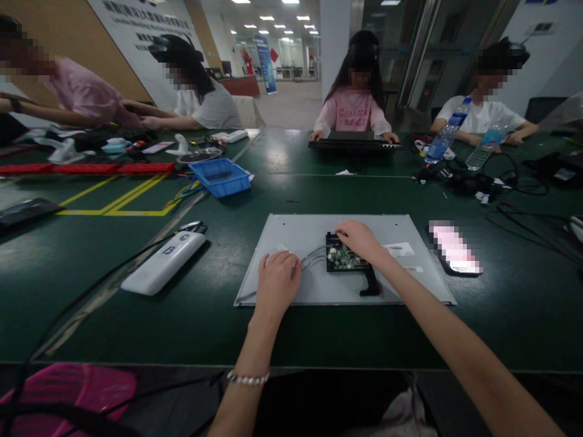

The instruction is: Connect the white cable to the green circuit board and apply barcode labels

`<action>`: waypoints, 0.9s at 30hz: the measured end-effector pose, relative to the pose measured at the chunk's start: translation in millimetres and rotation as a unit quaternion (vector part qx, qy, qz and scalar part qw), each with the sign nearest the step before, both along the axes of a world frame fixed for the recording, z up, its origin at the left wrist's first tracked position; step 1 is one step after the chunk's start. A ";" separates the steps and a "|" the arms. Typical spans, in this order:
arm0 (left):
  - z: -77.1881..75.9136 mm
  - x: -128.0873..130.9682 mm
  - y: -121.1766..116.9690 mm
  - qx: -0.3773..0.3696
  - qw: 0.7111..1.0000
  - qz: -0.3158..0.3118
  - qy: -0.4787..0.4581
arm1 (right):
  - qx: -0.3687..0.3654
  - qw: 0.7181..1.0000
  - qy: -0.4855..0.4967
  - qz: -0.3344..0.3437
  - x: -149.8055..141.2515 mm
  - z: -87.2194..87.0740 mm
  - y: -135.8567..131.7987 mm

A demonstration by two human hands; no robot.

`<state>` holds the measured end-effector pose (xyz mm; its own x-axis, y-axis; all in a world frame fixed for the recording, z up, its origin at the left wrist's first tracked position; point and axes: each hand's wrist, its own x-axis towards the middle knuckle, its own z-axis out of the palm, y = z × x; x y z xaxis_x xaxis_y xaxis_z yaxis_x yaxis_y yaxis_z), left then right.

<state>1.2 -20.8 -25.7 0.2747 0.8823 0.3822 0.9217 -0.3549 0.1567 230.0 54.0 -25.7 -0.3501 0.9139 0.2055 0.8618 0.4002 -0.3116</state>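
Note:
A pale grey flat panel (pixel 310 290) lies on the table in front of me. On it is a green circuit board (pixel 342 260) in a black frame, with a black bracket (pixel 371 284) jutting from its lower right. Grey cables (pixel 314 260) run from the board's left side to my left hand (pixel 277 278), whose curled fingers close around them; the fingertips are partly hidden. My right hand (pixel 362 240) reaches over the board's upper right, its bent fingers gripping the frame's top edge. A cable end also shows at the panel's lower left corner.
Left of the panel lies a white power bank (pixel 166 262) with a black cable; a phone (pixel 455 247) is on the right. Farther back are a blue bin (pixel 221 177), bottles (pixel 449 132) and tangled black cables. Several people sit around the table. A pink basket (pixel 77 394) stands below the edge.

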 end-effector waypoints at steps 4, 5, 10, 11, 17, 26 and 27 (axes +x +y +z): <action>-1.1 -0.4 -0.2 -0.003 1.000 0.000 -0.003 | 0.029 0.999 0.000 -0.029 7.5 2.1 -0.4; -1.2 -0.4 -0.1 -0.003 1.000 0.001 -0.005 | 0.038 0.999 0.001 -0.039 13.0 3.7 -1.1; -1.0 -0.3 0.5 0.000 1.000 0.002 -0.016 | 0.063 0.993 -0.021 -0.102 58.9 9.2 -12.9; -1.0 -0.3 0.6 0.000 1.000 0.001 -0.016 | 0.063 0.992 -0.026 -0.108 68.9 8.0 -16.8; -0.9 -0.6 0.5 -0.004 1.000 -0.005 0.002 | 0.011 0.993 -0.041 -0.106 103.7 -13.3 -35.6; 3.0 -0.6 0.5 -0.002 1.000 -0.004 -0.016 | -0.055 0.990 0.049 -0.116 113.0 -11.8 -49.3; 3.3 -0.6 0.3 -0.002 1.000 -0.005 -0.017 | -0.070 0.988 0.056 -0.127 114.9 -10.4 -51.6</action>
<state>0.6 -20.5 -22.4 0.2702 0.8814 0.3876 0.9121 -0.3632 0.1901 344.9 2.5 -36.1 -0.0886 0.9915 0.0958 0.8854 0.1224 -0.4484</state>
